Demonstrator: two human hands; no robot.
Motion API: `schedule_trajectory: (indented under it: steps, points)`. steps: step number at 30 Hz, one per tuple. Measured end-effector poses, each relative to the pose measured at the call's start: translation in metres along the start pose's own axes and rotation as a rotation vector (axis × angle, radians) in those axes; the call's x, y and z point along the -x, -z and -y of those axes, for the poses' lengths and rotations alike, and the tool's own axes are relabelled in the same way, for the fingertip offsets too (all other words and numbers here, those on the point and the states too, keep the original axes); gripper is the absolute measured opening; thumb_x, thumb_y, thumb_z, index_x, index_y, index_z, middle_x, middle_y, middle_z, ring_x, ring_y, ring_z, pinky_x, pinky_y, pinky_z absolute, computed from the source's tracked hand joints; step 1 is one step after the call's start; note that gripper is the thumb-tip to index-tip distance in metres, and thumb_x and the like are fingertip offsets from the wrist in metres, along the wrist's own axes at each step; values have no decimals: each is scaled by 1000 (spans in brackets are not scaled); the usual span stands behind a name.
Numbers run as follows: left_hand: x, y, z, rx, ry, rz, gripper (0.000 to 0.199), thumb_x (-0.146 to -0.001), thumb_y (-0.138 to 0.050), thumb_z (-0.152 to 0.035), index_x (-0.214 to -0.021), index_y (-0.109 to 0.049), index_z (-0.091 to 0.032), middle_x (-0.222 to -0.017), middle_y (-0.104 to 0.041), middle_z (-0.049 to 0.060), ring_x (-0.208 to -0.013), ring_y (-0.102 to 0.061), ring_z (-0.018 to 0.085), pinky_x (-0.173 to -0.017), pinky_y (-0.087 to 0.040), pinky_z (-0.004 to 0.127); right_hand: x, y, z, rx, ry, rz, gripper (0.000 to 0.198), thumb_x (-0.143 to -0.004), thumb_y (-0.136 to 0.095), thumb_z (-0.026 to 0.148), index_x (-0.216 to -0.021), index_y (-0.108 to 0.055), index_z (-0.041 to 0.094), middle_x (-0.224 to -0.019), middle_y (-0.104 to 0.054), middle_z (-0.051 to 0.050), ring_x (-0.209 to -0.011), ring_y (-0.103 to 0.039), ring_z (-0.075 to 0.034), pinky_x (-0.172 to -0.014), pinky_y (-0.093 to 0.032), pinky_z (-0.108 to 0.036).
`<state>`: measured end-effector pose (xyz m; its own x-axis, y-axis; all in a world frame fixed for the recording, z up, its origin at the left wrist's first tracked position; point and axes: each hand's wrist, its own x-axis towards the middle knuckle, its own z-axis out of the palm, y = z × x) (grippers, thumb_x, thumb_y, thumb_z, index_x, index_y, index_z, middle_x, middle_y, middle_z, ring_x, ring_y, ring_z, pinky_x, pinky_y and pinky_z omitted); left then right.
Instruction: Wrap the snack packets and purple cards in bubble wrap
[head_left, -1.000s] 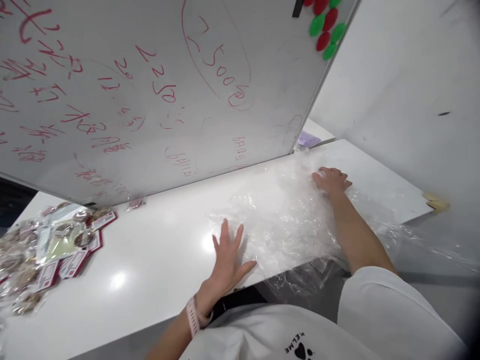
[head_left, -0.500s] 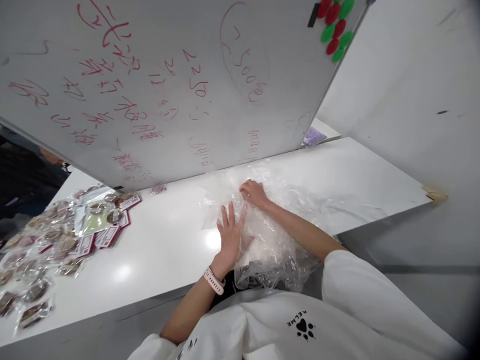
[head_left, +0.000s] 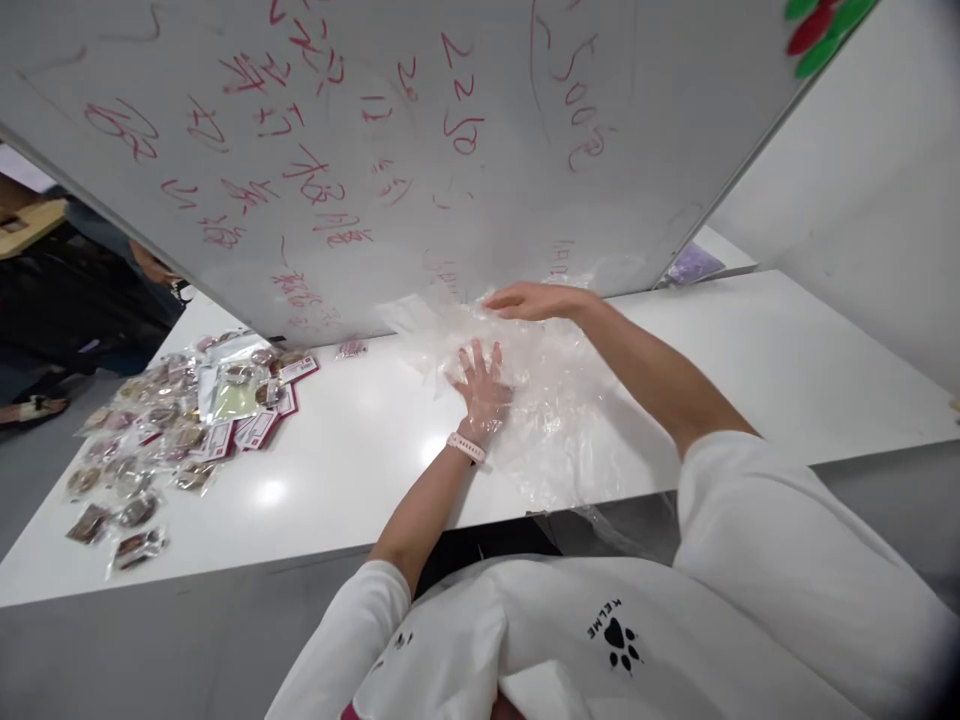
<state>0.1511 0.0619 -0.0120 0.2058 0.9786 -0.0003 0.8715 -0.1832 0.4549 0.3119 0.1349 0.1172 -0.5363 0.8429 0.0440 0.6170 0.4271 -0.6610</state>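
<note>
A large crumpled sheet of clear plastic film [head_left: 570,420] lies on the white table [head_left: 787,350] and hangs over its near edge. My left hand [head_left: 481,385], with a pink watch at the wrist, presses flat on the film, fingers spread. My right hand [head_left: 534,300] is raised over the far part of the film by the whiteboard's foot, fingers together and held flat; whether it pinches the film is unclear.
A whiteboard [head_left: 390,140] with red writing stands tilted along the table's far side. Several small packets [head_left: 187,420] lie piled at the table's left end. Another person [head_left: 82,290] is partly visible beyond the left edge. A purple item [head_left: 690,265] sits behind the board.
My right hand swept left across the film from the table's right side and has lifted near the board. My left hand slid forward onto the film. The film is bunched leftward.
</note>
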Motion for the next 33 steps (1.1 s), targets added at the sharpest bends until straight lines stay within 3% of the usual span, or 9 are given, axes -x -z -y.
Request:
schedule_trajectory:
  steps: [4,8,11,16,21,24,26,30,33]
  points:
    - [23,48,14,331,-35,128,100,-78,-78,-34,-160,-23,-29,-169,-12,13,-157,-1,38,-119,-9,71,102,-8,44,185,55,-469,38,-99,-51,38,-134,-63,27,-132,-66,-8,-123,-60,-27,-107,-47,-51]
    - [93,93,43,668,-81,1,75,-86,-71,-42,-153,-38,-35,-166,-30,5,-155,-22,29,-123,-26,52,199,-106,78,220,95,-815,43,-96,-56,33,-139,-55,30,-122,-69,-8,-114,-64,-26,-95,-56,-48]
    - [151,96,70,796,87,-303,48,-88,-67,-42,-134,-60,-28,-145,-56,9,-137,-51,26,-114,-40,47,236,-179,82,260,-21,-903,53,-96,-55,32,-148,-45,37,-124,-67,-10,-116,-63,-31,-94,-54,-53]
    - [206,75,106,900,387,-575,26,-80,-68,-28,-104,-67,-17,-105,-69,9,-89,-64,17,-86,-54,35,230,-210,97,298,-153,-764,47,-94,-55,43,-141,-53,41,-136,-60,-9,-130,-53,-36,-107,-41,-61]
    - [211,77,100,542,136,-478,24,-90,-59,-28,-113,-64,-22,-121,-64,10,-112,-58,22,-95,-51,39,173,-201,103,352,35,-306,32,-96,-55,47,-123,-67,34,-153,-49,-2,-148,-33,-34,-120,-20,-60]
    - [206,76,100,214,-42,-227,50,-83,-72,-28,-131,-56,-25,-139,-56,11,-132,-47,30,-106,-43,48,152,-198,89,245,33,-142,40,-99,-51,48,-133,-61,29,-149,-53,-8,-142,-43,-32,-117,-29,-57]
    - [202,72,108,96,-110,-108,45,-81,-74,-25,-124,-61,-24,-136,-60,11,-128,-49,32,-104,-43,50,150,-191,81,119,-6,-164,47,-99,-49,50,-140,-55,29,-146,-56,-9,-130,-55,-29,-109,-42,-52]
    - [186,74,130,236,-118,-143,12,-93,-55,-23,-85,-64,-21,-87,-70,6,-85,-63,21,-75,-49,33,163,-185,91,74,-6,-532,36,-98,-53,47,-124,-66,27,-121,-69,-10,-108,-65,-26,-92,-53,-46]
    - [158,96,124,344,-179,-265,16,-97,-49,-27,-85,-58,-21,-68,-61,-1,-59,-55,12,-59,-40,24,168,-208,112,91,206,-376,27,-100,-50,42,-107,-72,28,-97,-74,-7,-95,-68,-24,-85,-55,-42]
